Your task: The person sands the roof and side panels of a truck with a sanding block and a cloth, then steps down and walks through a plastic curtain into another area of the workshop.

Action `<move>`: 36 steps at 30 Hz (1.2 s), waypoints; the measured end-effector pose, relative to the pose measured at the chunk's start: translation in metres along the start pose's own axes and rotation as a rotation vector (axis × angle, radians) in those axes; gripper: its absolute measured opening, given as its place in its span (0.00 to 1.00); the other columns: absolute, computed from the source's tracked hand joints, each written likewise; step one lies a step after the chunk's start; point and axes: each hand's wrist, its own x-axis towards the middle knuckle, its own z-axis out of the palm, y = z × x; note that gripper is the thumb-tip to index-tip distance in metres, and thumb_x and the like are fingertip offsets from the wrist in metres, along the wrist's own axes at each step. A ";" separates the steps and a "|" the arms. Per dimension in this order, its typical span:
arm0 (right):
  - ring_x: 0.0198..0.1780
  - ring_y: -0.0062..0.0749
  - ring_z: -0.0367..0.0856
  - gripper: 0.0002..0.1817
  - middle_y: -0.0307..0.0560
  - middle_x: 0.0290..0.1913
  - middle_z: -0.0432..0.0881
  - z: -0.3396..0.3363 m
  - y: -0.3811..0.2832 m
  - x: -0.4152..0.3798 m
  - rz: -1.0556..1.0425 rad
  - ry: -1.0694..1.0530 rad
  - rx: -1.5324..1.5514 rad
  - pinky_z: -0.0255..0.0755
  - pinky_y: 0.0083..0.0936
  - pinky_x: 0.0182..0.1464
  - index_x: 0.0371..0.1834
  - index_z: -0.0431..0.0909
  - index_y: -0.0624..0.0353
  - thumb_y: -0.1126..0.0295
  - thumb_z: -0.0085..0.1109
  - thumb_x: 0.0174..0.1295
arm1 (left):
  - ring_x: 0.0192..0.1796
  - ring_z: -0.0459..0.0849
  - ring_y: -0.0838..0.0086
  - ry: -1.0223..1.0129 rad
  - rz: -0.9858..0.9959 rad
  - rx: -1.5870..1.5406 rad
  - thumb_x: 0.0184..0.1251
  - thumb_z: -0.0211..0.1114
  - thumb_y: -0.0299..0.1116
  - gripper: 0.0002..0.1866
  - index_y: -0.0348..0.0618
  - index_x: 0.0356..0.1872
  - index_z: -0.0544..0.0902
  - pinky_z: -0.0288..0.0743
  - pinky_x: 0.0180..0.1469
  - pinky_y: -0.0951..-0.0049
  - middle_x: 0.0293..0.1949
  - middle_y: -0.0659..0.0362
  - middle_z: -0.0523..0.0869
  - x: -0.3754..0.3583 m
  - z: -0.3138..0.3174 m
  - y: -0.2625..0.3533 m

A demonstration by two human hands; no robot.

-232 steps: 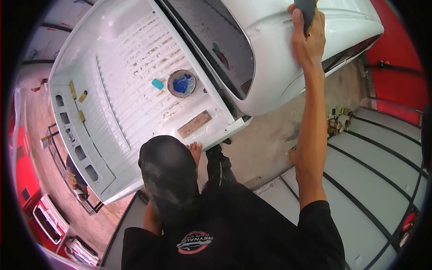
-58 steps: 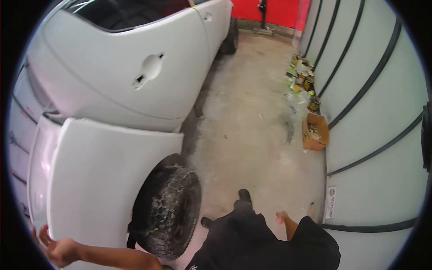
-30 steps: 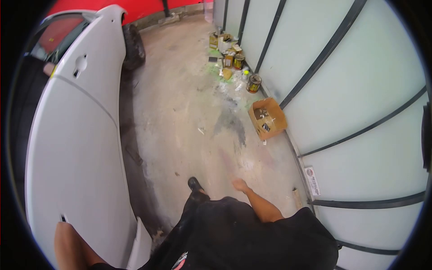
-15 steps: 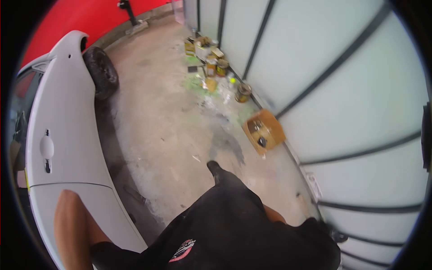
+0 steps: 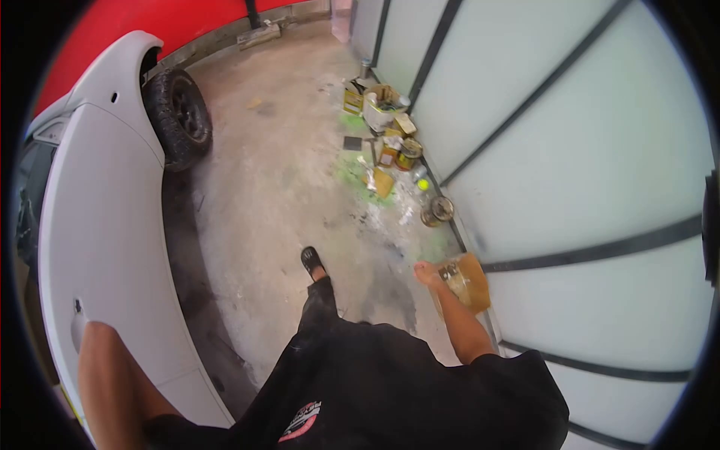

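Beside white truck body: right hand empty, near cardboard box.

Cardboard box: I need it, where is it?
Head view, right side: the cardboard box sits on the floor against the panelled wall, just beyond the right hand.

Stained concrete floor, red wall, frosted panel wall, paint cans alongside

left hand: hidden behind forearm | cardboard box: contents unclear | cans: labels unreadable
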 end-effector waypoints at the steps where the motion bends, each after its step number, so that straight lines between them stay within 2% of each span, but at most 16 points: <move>1: 0.37 0.38 0.92 0.19 0.51 0.38 0.92 0.009 -0.011 0.031 0.022 0.046 0.098 0.83 0.44 0.44 0.46 0.90 0.61 0.59 0.53 0.77 | 0.46 0.91 0.53 -0.011 0.006 0.005 0.86 0.53 0.44 0.25 0.28 0.52 0.87 0.88 0.55 0.58 0.50 0.43 0.91 -0.015 0.001 -0.027; 2: 0.37 0.36 0.91 0.19 0.50 0.37 0.91 0.018 -0.030 0.058 0.043 0.100 0.206 0.84 0.42 0.42 0.46 0.90 0.60 0.58 0.54 0.78 | 0.46 0.91 0.53 -0.015 0.017 0.001 0.86 0.53 0.44 0.24 0.28 0.52 0.87 0.88 0.55 0.58 0.49 0.43 0.91 -0.030 0.002 -0.055; 4: 0.35 0.31 0.91 0.17 0.48 0.34 0.91 0.023 -0.083 0.074 0.234 0.092 0.681 0.82 0.34 0.36 0.46 0.91 0.57 0.57 0.57 0.78 | 0.46 0.91 0.53 -0.001 0.053 -0.003 0.86 0.53 0.44 0.24 0.28 0.51 0.87 0.88 0.54 0.58 0.49 0.44 0.91 -0.053 0.004 -0.116; 6: 0.34 0.25 0.90 0.16 0.48 0.35 0.91 0.028 -0.116 0.096 0.369 -0.033 0.722 0.80 0.30 0.31 0.43 0.92 0.53 0.58 0.57 0.79 | 0.46 0.91 0.53 0.029 0.040 -0.018 0.86 0.54 0.44 0.24 0.29 0.51 0.88 0.88 0.54 0.58 0.49 0.44 0.91 -0.078 0.009 -0.176; 9: 0.38 0.36 0.93 0.20 0.54 0.41 0.94 0.049 -0.135 0.150 0.251 -0.176 0.229 0.84 0.38 0.39 0.44 0.93 0.56 0.54 0.55 0.80 | 0.46 0.91 0.53 0.023 0.038 -0.047 0.85 0.54 0.44 0.24 0.29 0.50 0.88 0.88 0.54 0.58 0.49 0.44 0.91 -0.110 0.026 -0.270; 12: 0.48 0.50 0.93 0.26 0.58 0.46 0.94 0.028 -0.169 0.183 0.247 -0.088 0.025 0.84 0.48 0.51 0.47 0.93 0.57 0.48 0.53 0.80 | 0.46 0.91 0.53 0.039 0.034 -0.088 0.85 0.55 0.43 0.23 0.29 0.49 0.88 0.87 0.54 0.58 0.48 0.44 0.91 -0.150 0.059 -0.363; 15: 0.55 0.55 0.93 0.28 0.57 0.50 0.95 0.017 -0.156 0.224 0.209 -0.054 0.103 0.81 0.53 0.59 0.47 0.93 0.55 0.46 0.49 0.76 | 0.46 0.91 0.53 0.057 0.005 -0.108 0.84 0.55 0.43 0.23 0.30 0.49 0.88 0.87 0.54 0.58 0.48 0.44 0.91 -0.194 0.098 -0.441; 18: 0.56 0.56 0.93 0.25 0.57 0.50 0.94 0.008 -0.131 0.331 0.227 -0.223 0.043 0.82 0.51 0.60 0.49 0.94 0.54 0.46 0.54 0.76 | 0.46 0.91 0.53 0.038 0.003 -0.089 0.84 0.56 0.43 0.23 0.30 0.48 0.88 0.87 0.53 0.58 0.47 0.44 0.91 -0.234 0.135 -0.508; 21: 0.55 0.55 0.94 0.24 0.53 0.50 0.95 -0.043 -0.151 0.442 0.251 -0.210 0.109 0.84 0.49 0.59 0.47 0.94 0.54 0.46 0.59 0.75 | 0.45 0.91 0.53 0.025 0.008 -0.065 0.84 0.56 0.43 0.22 0.30 0.47 0.89 0.87 0.53 0.58 0.47 0.44 0.91 -0.262 0.171 -0.581; 22: 0.51 0.52 0.95 0.23 0.54 0.47 0.96 -0.071 -0.171 0.493 0.040 -0.350 -0.136 0.86 0.50 0.56 0.41 0.94 0.57 0.48 0.59 0.73 | 0.45 0.91 0.53 0.027 0.023 -0.060 0.84 0.56 0.43 0.22 0.30 0.47 0.89 0.87 0.53 0.58 0.47 0.44 0.91 -0.267 0.182 -0.608; 23: 0.50 0.56 0.95 0.21 0.59 0.43 0.94 -0.100 -0.206 0.538 -0.157 -0.385 -0.525 0.85 0.54 0.54 0.41 0.94 0.56 0.49 0.63 0.68 | 0.45 0.91 0.53 0.024 0.030 -0.054 0.83 0.56 0.43 0.22 0.30 0.47 0.89 0.87 0.53 0.58 0.47 0.44 0.91 -0.273 0.190 -0.633; 25: 0.37 0.41 0.95 0.20 0.53 0.36 0.94 -0.168 -0.273 0.611 0.291 -0.285 0.216 0.87 0.40 0.39 0.42 0.92 0.59 0.55 0.59 0.74 | 0.45 0.91 0.53 0.021 0.029 -0.021 0.83 0.57 0.43 0.22 0.31 0.46 0.89 0.87 0.53 0.58 0.47 0.44 0.91 -0.290 0.201 -0.684; 26: 0.33 0.34 0.93 0.16 0.47 0.37 0.94 -0.194 -0.298 0.655 0.209 -0.176 0.134 0.85 0.33 0.34 0.45 0.91 0.60 0.59 0.60 0.76 | 0.45 0.91 0.53 0.025 0.028 -0.004 0.83 0.57 0.43 0.22 0.31 0.46 0.89 0.87 0.53 0.58 0.46 0.45 0.91 -0.300 0.207 -0.708; 29: 0.31 0.29 0.91 0.16 0.46 0.37 0.95 -0.257 -0.383 0.773 0.107 -0.021 0.499 0.85 0.31 0.35 0.55 0.90 0.58 0.59 0.65 0.76 | 0.45 0.90 0.53 0.006 0.025 0.027 0.83 0.57 0.43 0.22 0.31 0.45 0.89 0.86 0.53 0.58 0.46 0.45 0.91 -0.336 0.220 -0.782; 34: 0.30 0.32 0.92 0.17 0.50 0.39 0.96 -0.295 -0.481 0.962 0.072 0.151 0.520 0.87 0.35 0.38 0.59 0.91 0.56 0.60 0.63 0.75 | 0.45 0.90 0.53 0.028 0.051 0.067 0.82 0.58 0.42 0.21 0.31 0.44 0.90 0.86 0.52 0.58 0.45 0.45 0.91 -0.420 0.230 -0.904; 36: 0.31 0.34 0.93 0.18 0.50 0.38 0.95 -0.265 -0.474 1.031 -0.465 0.388 -0.081 0.87 0.36 0.39 0.59 0.92 0.55 0.62 0.66 0.71 | 0.45 0.90 0.53 0.047 0.070 0.087 0.82 0.58 0.42 0.21 0.32 0.44 0.90 0.86 0.52 0.58 0.45 0.45 0.91 -0.449 0.228 -0.961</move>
